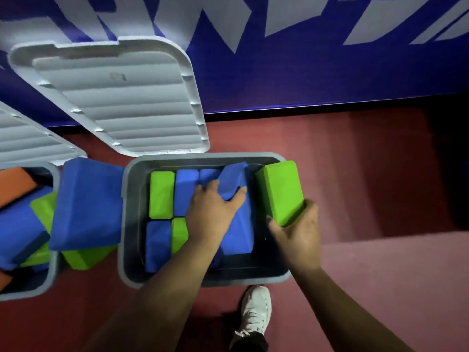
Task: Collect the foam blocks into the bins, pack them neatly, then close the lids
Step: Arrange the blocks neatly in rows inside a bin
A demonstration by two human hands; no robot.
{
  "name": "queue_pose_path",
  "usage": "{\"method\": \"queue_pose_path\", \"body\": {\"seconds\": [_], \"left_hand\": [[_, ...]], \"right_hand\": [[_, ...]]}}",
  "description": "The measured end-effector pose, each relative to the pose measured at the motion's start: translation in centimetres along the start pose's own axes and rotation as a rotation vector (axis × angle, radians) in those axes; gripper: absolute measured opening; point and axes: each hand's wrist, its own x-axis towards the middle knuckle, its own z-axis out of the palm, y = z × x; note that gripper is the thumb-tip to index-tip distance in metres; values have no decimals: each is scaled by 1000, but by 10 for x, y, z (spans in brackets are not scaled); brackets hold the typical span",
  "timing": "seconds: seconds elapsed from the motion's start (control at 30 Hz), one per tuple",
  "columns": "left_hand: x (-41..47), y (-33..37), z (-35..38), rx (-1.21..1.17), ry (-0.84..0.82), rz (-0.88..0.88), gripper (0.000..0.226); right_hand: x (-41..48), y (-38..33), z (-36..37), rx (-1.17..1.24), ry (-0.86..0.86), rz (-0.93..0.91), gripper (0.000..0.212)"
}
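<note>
A grey bin (132, 262) in the middle holds several blue and green foam blocks standing side by side. My left hand (212, 214) grips a tilted blue block (238, 229) inside the bin, fingers over its top edge. My right hand (297, 235) holds a green block (279, 191) above the bin's right rim. The bin's grey lid (121, 97) stands open behind it. A second grey bin (52, 278) at the left holds blue, green and orange blocks in a loose heap. A large blue block (86, 207) lies across the gap between the two bins.
A blue wall with white lettering (304, 59) runs behind the bins. The floor (368, 186) is red carpet. My white shoe (255, 313) stands just in front of the middle bin. The left bin's lid (28, 141) is also open.
</note>
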Motion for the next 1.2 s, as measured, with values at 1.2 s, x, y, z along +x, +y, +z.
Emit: {"method": "queue_pose_path", "body": {"seconds": [1.2], "left_hand": [[85,-75,167,423,-67,483,60]], "right_hand": [[59,103,141,219,-346,189,54]]}}
